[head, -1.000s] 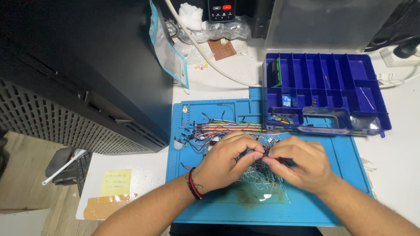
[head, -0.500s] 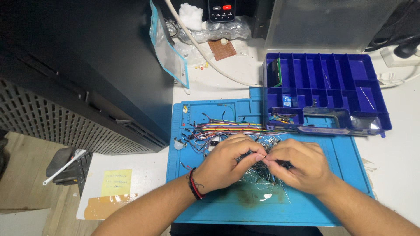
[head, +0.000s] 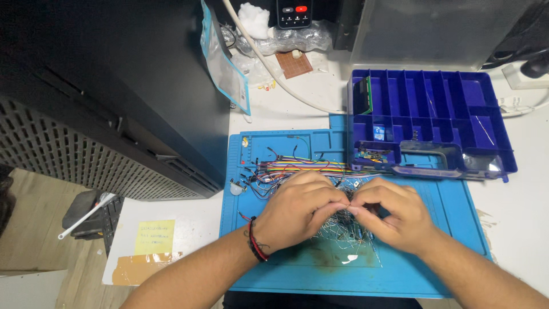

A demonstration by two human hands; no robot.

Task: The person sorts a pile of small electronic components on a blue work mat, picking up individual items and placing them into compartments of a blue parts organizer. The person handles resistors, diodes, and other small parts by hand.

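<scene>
My left hand (head: 300, 209) and my right hand (head: 394, 214) meet fingertip to fingertip over a blue work mat (head: 452, 229). Both pinch something small and thin between them; it looks like a wire lead, but my fingers hide most of it. Under the hands lies a heap of thin metal-legged parts (head: 349, 234). A bundle of coloured jumper wires (head: 291, 167) lies just beyond my left hand. A red-and-black band sits on my left wrist.
A dark blue compartment box (head: 434, 103) stands at the mat's far right corner. A black cabinet (head: 114, 86) fills the left. Behind are a plastic bag (head: 226, 63), a white cable (head: 274, 74), a small brown board (head: 294, 64) and a yellow note (head: 154, 236).
My hands stay together over the heap; the fingers have shifted slightly, closing tighter at the fingertips.
</scene>
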